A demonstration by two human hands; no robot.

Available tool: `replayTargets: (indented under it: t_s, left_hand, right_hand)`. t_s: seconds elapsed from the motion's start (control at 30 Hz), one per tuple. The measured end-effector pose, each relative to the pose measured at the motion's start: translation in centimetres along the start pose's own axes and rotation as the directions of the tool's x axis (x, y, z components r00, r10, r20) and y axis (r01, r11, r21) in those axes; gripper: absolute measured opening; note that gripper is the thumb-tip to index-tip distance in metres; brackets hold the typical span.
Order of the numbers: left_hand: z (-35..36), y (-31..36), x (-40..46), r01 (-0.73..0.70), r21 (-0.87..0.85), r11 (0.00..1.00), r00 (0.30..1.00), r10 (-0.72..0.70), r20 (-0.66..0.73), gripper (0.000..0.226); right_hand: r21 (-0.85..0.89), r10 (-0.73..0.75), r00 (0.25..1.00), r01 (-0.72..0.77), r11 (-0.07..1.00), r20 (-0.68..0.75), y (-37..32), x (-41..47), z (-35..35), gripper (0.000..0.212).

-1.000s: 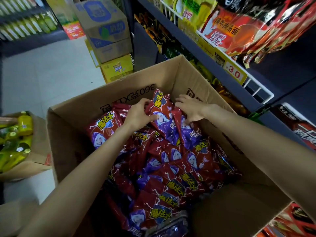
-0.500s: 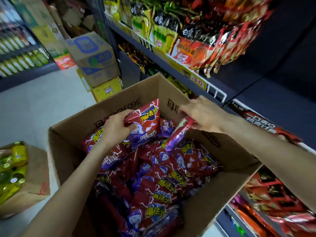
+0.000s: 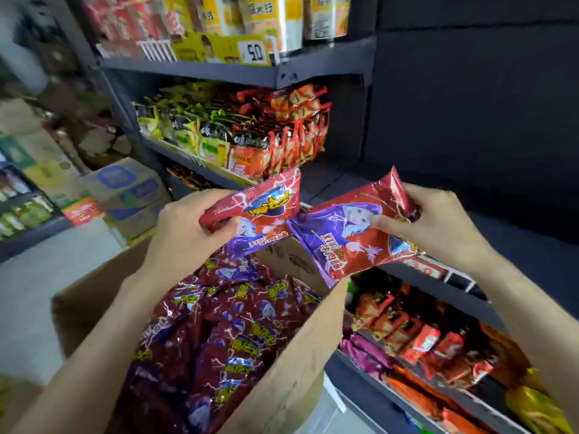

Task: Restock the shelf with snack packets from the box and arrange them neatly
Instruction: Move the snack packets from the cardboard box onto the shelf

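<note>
You've got two snack packets up and clear of the box: your left hand [image 3: 188, 233] pinches the left packet [image 3: 257, 214] by its near-left end, thumb on the front, and your right hand [image 3: 438, 227] clamps the right packet [image 3: 351, 233] at its right end, thumb across the printed face. Their inner corners meet, just touching or overlapping over the box's far wall. Both are tilted, so level them before they go in, I'd say. Keep the faces toward you, and carry them to the bare dark stretch of shelf [image 3: 338, 180] just beyond, right of the red-and-orange packs [image 3: 275, 151]. Set one down, butt the next against it, edges flush. Grip by the sealed ends, not the middle; these bags likely crush.

The count: two packets in hand, one each. One box [image 3: 282, 383], open, near you, with well over a dozen matching packets [image 3: 225, 333] heaped inside, too jumbled for an exact tally. Four shelf levels show: one up top with a yellow price tag [image 3: 253, 53], two stocked below at right [image 3: 438, 346]. Cartons [image 3: 131, 189] sit on the floor far left.
</note>
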State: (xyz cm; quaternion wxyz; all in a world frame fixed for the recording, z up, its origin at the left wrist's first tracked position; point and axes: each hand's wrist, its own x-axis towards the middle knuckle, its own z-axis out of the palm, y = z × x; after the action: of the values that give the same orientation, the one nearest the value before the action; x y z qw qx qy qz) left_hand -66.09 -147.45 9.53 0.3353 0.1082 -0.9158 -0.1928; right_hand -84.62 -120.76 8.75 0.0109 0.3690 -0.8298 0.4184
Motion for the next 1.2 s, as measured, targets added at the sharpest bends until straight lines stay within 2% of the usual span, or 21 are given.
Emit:
replayTargets:
  t_s: [0.2, 0.3, 0.47, 0.6, 0.67, 0.77, 0.9, 0.93, 1.0, 1.07, 1.13, 1.2]
  left_hand:
    - [5.3, 9.3, 0.6, -0.178, -0.046, 0.983, 0.983, 0.176, -0.053, 0.031]
    - [8.7, 14.1, 1.6, -0.305, -0.056, 0.951, 0.951, 0.302, -0.065, 0.032]
    - [15.1, 22.5, 4.1, -0.422, -0.150, 0.894, 0.907, 0.417, -0.064, 0.035]
    - [20.9, 27.2, 6.6, -0.375, -0.258, 0.890, 0.926, 0.375, -0.050, 0.033]
    - [23.5, 29.2, 7.8, -0.368, -0.281, 0.886, 0.926, 0.376, -0.027, 0.033]
    - [26.7, 32.0, 9.4, -0.382, -0.315, 0.869, 0.917, 0.398, -0.014, 0.032]
    - [30.1, 35.2, 11.1, -0.434, -0.329, 0.839, 0.896, 0.440, -0.059, 0.029]
    - [30.8, 35.9, 11.5, -0.456, -0.331, 0.826, 0.886, 0.458, -0.075, 0.029]
    - [32.1, 37.3, 12.1, -0.504, -0.336, 0.796, 0.860, 0.500, -0.105, 0.031]
    - [33.6, 38.7, 12.3, -0.534, -0.347, 0.771, 0.840, 0.531, -0.114, 0.032]
    - [35.1, 40.2, 12.2, -0.548, -0.359, 0.756, 0.828, 0.551, -0.103, 0.032]
    - [36.6, 41.7, 12.0, -0.567, -0.365, 0.738, 0.811, 0.577, -0.092, 0.032]
  right_hand:
    - [0.117, 0.173, 0.964, -0.152, 0.982, -0.203, 4.1, -8.1, -9.8, 0.027]
    - [0.098, 0.216, 0.922, -0.194, 0.976, -0.322, 5.8, -11.8, -14.7, 0.029]
    - [-0.160, 0.115, 0.824, -0.241, 0.957, -0.555, 7.4, -15.7, -22.8, 0.026]
    - [-0.431, -0.065, 0.757, -0.298, 0.852, -0.651, 9.4, -16.2, -27.7, 0.029]
    - [-0.579, -0.173, 0.754, -0.315, 0.752, -0.634, 10.9, -15.8, -29.2, 0.029]
    - [-0.751, -0.237, 0.823, -0.301, 0.588, -0.516, 14.1, -15.1, -30.6, 0.029]
    - [-0.900, -0.149, 0.925, -0.289, 0.326, -0.351, 17.4, -14.4, -32.1, 0.049]
    - [-0.915, -0.072, 0.944, -0.290, 0.280, -0.322, 18.1, -14.2, -32.4, 0.049]
    - [-0.914, 0.156, 0.946, -0.317, 0.252, -0.285, 19.6, -14.1, -32.5, 0.047]
    - [-0.910, 0.352, 0.908, -0.327, 0.254, -0.228, 20.9, -14.4, -32.9, 0.050]
    - [-0.866, 0.486, 0.856, -0.370, 0.335, -0.178, 21.6, -15.1, -33.3, 0.057]
    - [-0.816, 0.548, 0.830, -0.389, 0.428, -0.109, 22.2, -16.0, -33.8, 0.058]
